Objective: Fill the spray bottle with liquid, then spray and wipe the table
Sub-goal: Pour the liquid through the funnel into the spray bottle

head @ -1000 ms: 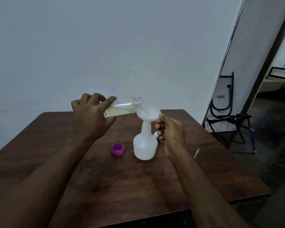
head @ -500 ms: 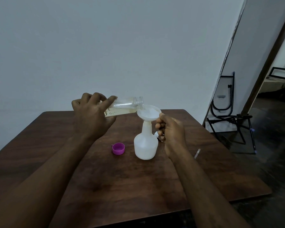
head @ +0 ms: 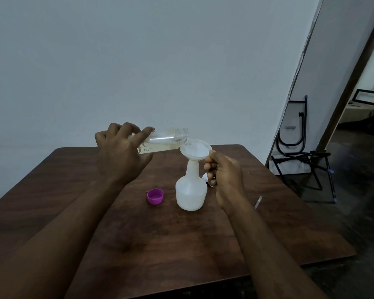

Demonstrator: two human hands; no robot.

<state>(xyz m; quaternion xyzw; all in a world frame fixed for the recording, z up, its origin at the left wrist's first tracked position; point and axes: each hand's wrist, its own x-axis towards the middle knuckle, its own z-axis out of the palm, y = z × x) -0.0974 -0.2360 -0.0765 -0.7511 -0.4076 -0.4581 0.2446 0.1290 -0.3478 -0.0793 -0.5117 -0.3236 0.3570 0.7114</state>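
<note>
I'm gripping the clear bottle [head: 166, 140] left-handed [head: 121, 156], pouring into the funnel [head: 195, 149] my right hand [head: 225, 175] is pinching; spray bottle [head: 191, 190] partly filled, spraying and wiping undone.

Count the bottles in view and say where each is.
2. The clear bottle is tilted in the left hand, mouth over the funnel; the white spray bottle stands on the table under that funnel.

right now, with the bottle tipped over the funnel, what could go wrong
1. The mouth of the clear bottle hangs at the left edge of the funnel, so liquid may run over the rim onto the table.
2. The funnel sits in the narrow neck of the spray bottle, steadied only by the right hand pinching its rim; a nudge from the left hand could tip both.
</note>
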